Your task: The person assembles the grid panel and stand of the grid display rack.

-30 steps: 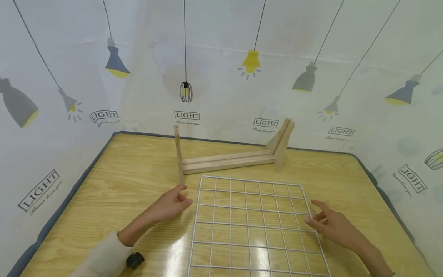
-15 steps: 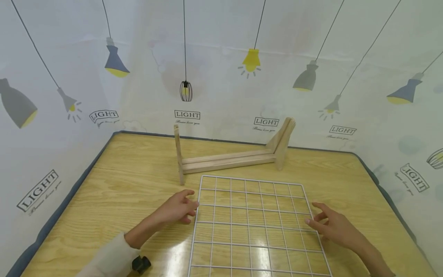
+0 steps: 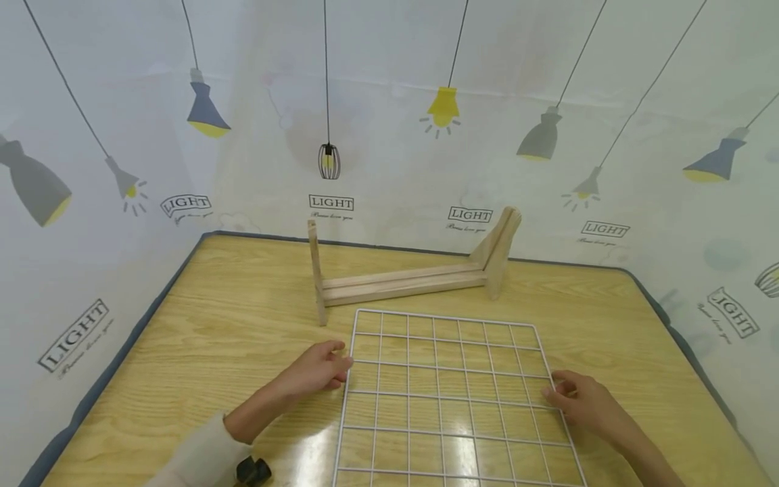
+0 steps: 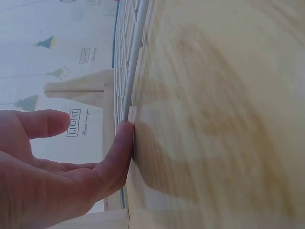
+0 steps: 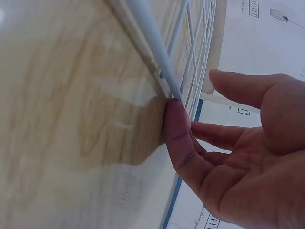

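A white wire grid panel [image 3: 408, 365] lies flat on the wood-grain table, its near end cut off by the head view. At its left edge is my left hand [image 3: 313, 370]. The left wrist view shows those fingertips right at the edge rod [image 4: 135, 62], the thumb raised apart from it. On the opposite side my right hand [image 3: 584, 402] touches the right edge. In the right wrist view a fingertip [image 5: 176, 112] meets the underside of the rod [image 5: 155, 45], with the thumb held away. Beyond the panel stands a wooden frame [image 3: 404, 284] with two upright ends joined by a crossbar.
The wood-grain table [image 3: 243, 297] has a dark blue border along its back and sides. A pale backdrop [image 3: 389, 135] printed with lamps rises behind and on both sides. A small black device [image 3: 252, 471] sits by the left sleeve [image 3: 201, 453].
My left hand has moved right and slightly nearer, reaching the panel's left edge. My right fingers have lowered and drawn in at the right edge. The panel and wooden frame have stayed put.
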Motion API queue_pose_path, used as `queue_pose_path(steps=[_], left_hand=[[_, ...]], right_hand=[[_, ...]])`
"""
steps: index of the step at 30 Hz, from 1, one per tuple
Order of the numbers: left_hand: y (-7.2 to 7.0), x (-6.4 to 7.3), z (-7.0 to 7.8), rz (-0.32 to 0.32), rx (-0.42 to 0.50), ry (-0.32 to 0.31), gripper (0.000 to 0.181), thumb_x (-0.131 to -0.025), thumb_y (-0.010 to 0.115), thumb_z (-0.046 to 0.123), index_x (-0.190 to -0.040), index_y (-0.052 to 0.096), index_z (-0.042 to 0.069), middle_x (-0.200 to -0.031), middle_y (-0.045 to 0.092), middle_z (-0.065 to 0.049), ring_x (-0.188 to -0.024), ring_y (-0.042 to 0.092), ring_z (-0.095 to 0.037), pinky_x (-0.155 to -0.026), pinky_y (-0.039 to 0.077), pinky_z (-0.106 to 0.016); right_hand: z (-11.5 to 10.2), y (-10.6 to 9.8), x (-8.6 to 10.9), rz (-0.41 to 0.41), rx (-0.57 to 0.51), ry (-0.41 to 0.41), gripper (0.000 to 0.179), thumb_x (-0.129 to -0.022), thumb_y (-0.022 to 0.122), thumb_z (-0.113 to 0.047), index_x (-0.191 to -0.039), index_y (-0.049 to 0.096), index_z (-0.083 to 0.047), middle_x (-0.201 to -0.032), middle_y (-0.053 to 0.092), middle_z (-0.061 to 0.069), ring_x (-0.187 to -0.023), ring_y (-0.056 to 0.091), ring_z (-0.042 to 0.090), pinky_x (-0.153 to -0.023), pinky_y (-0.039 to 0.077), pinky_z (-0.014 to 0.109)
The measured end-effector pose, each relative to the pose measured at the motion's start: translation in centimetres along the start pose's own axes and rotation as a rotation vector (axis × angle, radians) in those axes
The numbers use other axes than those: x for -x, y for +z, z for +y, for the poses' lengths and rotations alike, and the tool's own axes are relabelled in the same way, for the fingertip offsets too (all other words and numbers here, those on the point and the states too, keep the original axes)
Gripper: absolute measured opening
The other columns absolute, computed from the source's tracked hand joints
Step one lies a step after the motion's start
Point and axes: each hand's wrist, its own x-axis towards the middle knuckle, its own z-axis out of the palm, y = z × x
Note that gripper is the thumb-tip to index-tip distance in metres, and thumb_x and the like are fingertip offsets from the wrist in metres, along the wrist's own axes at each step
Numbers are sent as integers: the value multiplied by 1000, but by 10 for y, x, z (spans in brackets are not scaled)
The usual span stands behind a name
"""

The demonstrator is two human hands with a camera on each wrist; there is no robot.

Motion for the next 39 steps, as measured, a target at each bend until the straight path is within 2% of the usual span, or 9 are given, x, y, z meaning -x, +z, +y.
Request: queue_pose_path(steps=[6,9,12,14,16,18,20,29,39], left_hand=[[0,0,3,-55,-16,-6,55,-103,50,18,-143,33,-16,-106,55,-14,-89,54,-19,-84,54,-35],[-1,-1,3,-109,-22,35,23,-104,49,17,-101,53,-5,-88,48,-5,-75,44,-15,-72,47,-29],[-1,-4,2,-153,-17,68,33,-105,47,17,-76,33,10,-72,35,0,-65,33,-14,-65,35,-27],[-1,-5,2,-164,-11,75,27,-105,47,16,-80,42,7,-73,37,0,-65,34,-14,-66,36,-27],[-1,-4,2,-162,-4,74,23,-105,48,17,-105,54,-5,-83,44,-4,-66,37,-15,-70,41,-28],[-1,-3,2,-163,10,76,49,-104,49,18,-141,39,-13,-99,47,-11,-70,40,-15,-74,44,-30],[-1,-2,4,-170,25,80,68,-104,50,19,-155,13,-7,-116,44,-16,-77,48,-17,-80,49,-33],[-1,-2,6,-305,219,105,81,-108,42,22,-154,-25,26,-138,42,-33,-103,69,-32,-91,57,-46],[0,-4,8,-281,333,211,66,-111,23,19,-152,-24,39,-148,35,-33,-107,68,-34,-93,54,-54]], right_hand=[[4,1,1,26,38,-36,60,-96,66,-25,-135,46,16,-108,64,17,-100,64,32,-67,59,29],[5,0,3,34,44,-58,61,-95,67,-26,-135,46,15,-107,64,17,-99,65,32,-68,59,30],[7,-1,5,27,-9,-57,61,-96,67,-24,-137,43,13,-108,63,18,-98,65,31,-68,59,31],[8,-1,6,15,-60,-49,60,-96,66,-22,-139,40,12,-109,61,19,-98,64,30,-68,59,31],[9,-2,7,9,-102,-41,59,-96,65,-17,-141,38,11,-110,61,20,-98,64,29,-67,59,31],[10,-3,8,10,-121,-53,60,-96,64,-12,-143,35,11,-110,61,22,-96,65,28,-67,60,31],[11,-3,9,30,-113,-90,60,-95,63,-7,-145,34,11,-106,63,21,-90,66,23,-67,60,29],[2,-10,6,147,-56,-217,62,-98,58,-2,-150,28,9,-87,67,10,-70,63,7,-64,58,24],[-15,-21,-1,252,-69,-289,60,-99,56,1,-152,29,5,-86,66,11,-70,64,5,-60,56,25]])
